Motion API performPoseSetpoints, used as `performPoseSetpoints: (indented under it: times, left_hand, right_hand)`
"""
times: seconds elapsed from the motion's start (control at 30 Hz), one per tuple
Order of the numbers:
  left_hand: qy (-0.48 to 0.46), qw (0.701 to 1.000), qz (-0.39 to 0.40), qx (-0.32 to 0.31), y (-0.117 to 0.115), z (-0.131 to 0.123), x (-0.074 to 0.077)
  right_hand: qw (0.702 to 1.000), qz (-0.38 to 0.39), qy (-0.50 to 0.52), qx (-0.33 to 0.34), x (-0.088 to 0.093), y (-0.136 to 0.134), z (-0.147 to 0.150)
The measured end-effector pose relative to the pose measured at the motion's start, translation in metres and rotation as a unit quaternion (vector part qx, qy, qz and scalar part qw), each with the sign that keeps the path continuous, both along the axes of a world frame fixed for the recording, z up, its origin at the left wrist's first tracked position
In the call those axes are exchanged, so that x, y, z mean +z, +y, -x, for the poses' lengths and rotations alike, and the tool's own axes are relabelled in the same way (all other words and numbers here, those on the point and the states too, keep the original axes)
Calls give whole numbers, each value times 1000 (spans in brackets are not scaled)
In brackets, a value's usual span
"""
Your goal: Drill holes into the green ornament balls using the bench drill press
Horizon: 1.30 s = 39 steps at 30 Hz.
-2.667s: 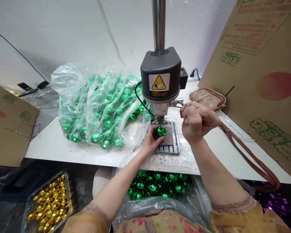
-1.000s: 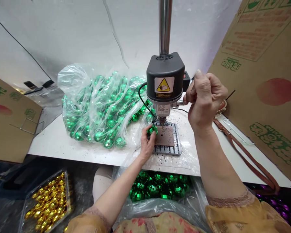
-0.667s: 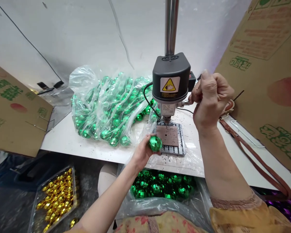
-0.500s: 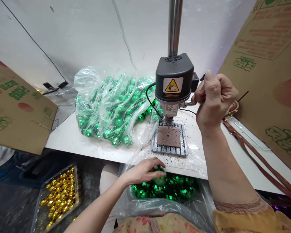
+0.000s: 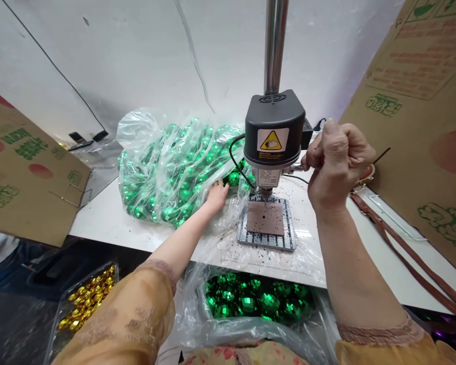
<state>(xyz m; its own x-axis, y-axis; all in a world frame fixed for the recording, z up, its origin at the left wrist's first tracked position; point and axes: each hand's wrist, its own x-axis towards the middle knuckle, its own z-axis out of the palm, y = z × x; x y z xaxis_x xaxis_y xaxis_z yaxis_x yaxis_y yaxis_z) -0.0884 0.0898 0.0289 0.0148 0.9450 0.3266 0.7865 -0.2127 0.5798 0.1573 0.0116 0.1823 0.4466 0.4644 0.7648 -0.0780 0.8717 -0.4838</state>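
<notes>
My left hand (image 5: 215, 194) reaches into the mouth of a clear plastic bag of green faceted balls (image 5: 167, 167) on the white table (image 5: 106, 223); its fingertips touch a green ball (image 5: 233, 178), and I cannot tell whether they grip it. My right hand (image 5: 336, 157) is closed in a fist round the lever of the small bench drill (image 5: 274, 136), held up beside the black drill head. The drill's base plate (image 5: 266, 220) with its brown pad lies bare under the bit.
A second open bag of green balls (image 5: 251, 299) sits below the table edge at my lap. A tray of gold balls (image 5: 85, 304) lies on the floor at left. Cardboard sheets (image 5: 410, 101) lean at right and left. A brown strap (image 5: 403, 253) trails over the table.
My left hand carried a green ball off the drill plate, dropped it into the bag at my lap, then reached up into the bag on the table. My right hand raised the lever and kept hold.
</notes>
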Motion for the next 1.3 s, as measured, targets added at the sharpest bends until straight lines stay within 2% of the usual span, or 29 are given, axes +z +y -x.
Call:
performPoseSetpoints:
  times: [0.13,0.2,0.27,0.33,0.43,0.5,0.57,0.63,0.87,1.0,1.3]
  left_hand:
    - [-12,1000,5,-6,-1,4,5]
    - [-45,999,-3,-17,-14,5,12]
    - [-139,989,1,-48,-36,2,20]
    - [-285,953,37,-100,-63,-7,28]
    - [-463,861,137,-160,-102,-27,35]
    - [-511,821,188,-172,-120,-40,35]
    - [-517,813,209,-171,-128,-50,30]
    - [-502,825,204,-163,-129,-57,21]
    - [-381,909,113,-129,-106,-67,-13]
    - [-307,940,88,-117,-98,-72,-20]
    - [-201,974,38,-94,-95,-87,-31]
  right_hand:
    - [1000,-16,6,12,-1,2,-1]
    - [1000,-24,5,18,-2,3,-2]
    - [999,-29,4,21,-2,4,-1]
    - [999,-30,8,16,-2,3,0]
    - [1000,-21,10,-2,-1,1,2]
    - [1000,-15,7,-8,0,1,2]
    - [1000,-17,4,-5,-1,1,2]
    - [1000,-21,-2,-8,-2,2,1]
    - [998,4,-44,-45,-3,0,1]
    - [1000,-18,-24,-10,-3,1,1]
    - [1000,-12,3,25,-2,-1,1]
